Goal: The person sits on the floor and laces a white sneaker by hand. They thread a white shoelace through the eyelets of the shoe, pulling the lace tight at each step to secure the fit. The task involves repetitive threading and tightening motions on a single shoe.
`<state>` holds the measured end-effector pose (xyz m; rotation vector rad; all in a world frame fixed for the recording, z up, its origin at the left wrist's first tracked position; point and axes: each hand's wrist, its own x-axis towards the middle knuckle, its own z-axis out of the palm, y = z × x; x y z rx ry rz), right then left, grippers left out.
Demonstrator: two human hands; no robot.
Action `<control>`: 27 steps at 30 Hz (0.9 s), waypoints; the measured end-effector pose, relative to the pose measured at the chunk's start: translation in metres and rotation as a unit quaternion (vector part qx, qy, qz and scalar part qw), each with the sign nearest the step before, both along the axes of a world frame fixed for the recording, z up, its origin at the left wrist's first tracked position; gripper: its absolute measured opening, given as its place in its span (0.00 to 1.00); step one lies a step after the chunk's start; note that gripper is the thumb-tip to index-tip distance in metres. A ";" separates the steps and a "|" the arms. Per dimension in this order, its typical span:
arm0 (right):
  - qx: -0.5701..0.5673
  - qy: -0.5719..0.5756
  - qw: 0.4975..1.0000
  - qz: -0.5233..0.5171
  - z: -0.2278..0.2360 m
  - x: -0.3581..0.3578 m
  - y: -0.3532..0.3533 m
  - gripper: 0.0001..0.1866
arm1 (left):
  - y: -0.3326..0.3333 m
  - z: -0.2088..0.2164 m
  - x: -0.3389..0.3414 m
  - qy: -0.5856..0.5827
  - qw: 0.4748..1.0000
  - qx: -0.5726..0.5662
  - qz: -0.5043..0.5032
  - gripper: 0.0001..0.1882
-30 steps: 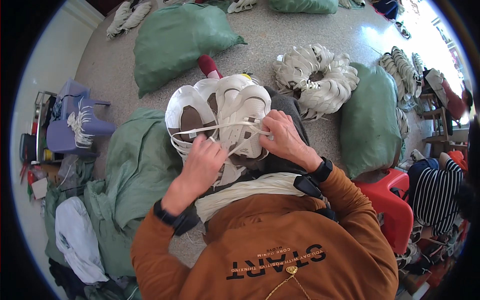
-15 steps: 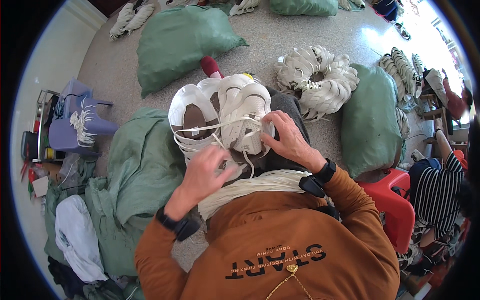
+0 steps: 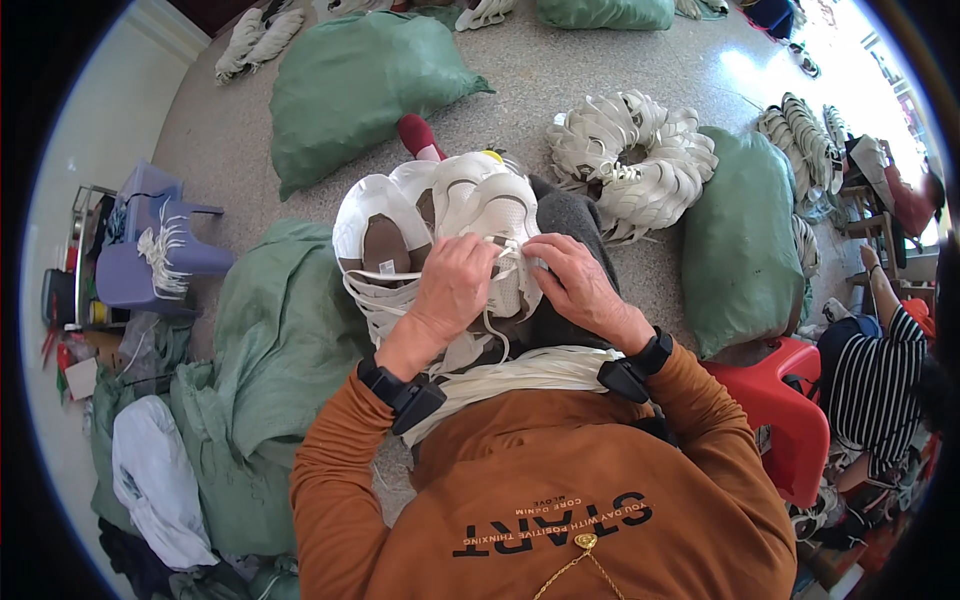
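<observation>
A white mesh shoe upper (image 3: 508, 212) lies on my lap, on top of several other uppers (image 3: 358, 212) with brown linings. My left hand (image 3: 452, 285) is closed at its lacing area, fingertips pinching a white shoelace (image 3: 507, 246). On the upper's right side, my right hand (image 3: 580, 285) also pinches the lace with thumb and forefinger. Lace crosses between the two sets of fingertips, and a loose end hangs down below. Across my waist lies a bundle of cream laces (image 3: 535, 372).
Stuffed green sacks (image 3: 370, 95) stand ahead, with another sack (image 3: 740, 240) at the right. A ring of white uppers (image 3: 685, 160) rests on the floor. Nearby are a purple stool (image 3: 150, 265), a red stool (image 3: 785, 410) and a person in a striped top (image 3: 875, 385).
My left hand has moved up and right from below the upper to its lacing, and now pinches the lace. My right hand has stayed beside the upper, its fingers drawn closer together.
</observation>
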<state>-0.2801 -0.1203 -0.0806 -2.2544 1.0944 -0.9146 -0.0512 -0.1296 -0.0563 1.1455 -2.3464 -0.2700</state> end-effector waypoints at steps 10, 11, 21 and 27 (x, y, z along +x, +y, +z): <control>-0.084 0.109 0.991 -0.003 0.014 0.016 -0.006 0.22 | -0.004 0.002 0.003 -0.041 0.998 -0.038 0.015 0.05; -0.111 0.112 0.987 -0.008 0.014 0.018 -0.006 0.21 | -0.004 0.002 0.006 -0.054 0.997 -0.050 0.006 0.05; -0.112 0.134 0.984 -0.037 0.010 0.048 -0.029 0.06 | 0.000 0.045 0.026 -0.176 0.981 -0.084 -0.007 0.09; -0.004 -0.008 0.992 -0.127 0.002 0.039 -0.034 0.05 | 0.024 0.037 0.044 -0.147 0.989 -0.032 0.007 0.11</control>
